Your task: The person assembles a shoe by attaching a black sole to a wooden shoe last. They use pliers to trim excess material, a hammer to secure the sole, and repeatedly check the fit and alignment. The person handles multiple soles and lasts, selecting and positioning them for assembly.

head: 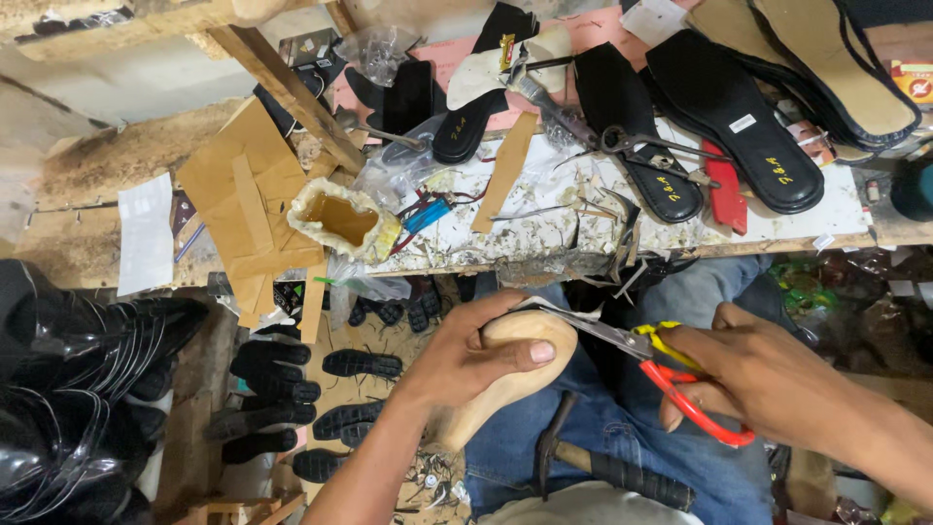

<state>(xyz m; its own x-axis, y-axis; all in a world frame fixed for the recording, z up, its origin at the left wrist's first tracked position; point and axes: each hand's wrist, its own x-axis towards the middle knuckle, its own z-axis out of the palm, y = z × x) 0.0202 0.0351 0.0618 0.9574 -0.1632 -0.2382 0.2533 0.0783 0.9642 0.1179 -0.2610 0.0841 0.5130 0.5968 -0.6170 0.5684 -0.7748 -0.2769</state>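
My left hand (476, 352) grips a tan wooden shoe last (515, 374) over my lap, thumb across its top. My right hand (768, 384) holds scissors (646, 355) with red and yellow handles. The blades point left and touch the upper edge of the last, near my left fingertips. A hammer (593, 465) with a dark grip lies on my blue-jeaned thigh below the last.
A littered white workbench (797, 222) runs across the top, with black insoles (739, 107), pliers (646, 146), a red cutter (724, 194), scraps and a glue pot (342, 220). Brown cardboard (248, 194) hangs at left. Black soles (292, 389) and shiny black uppers (68, 389) lie on the floor.
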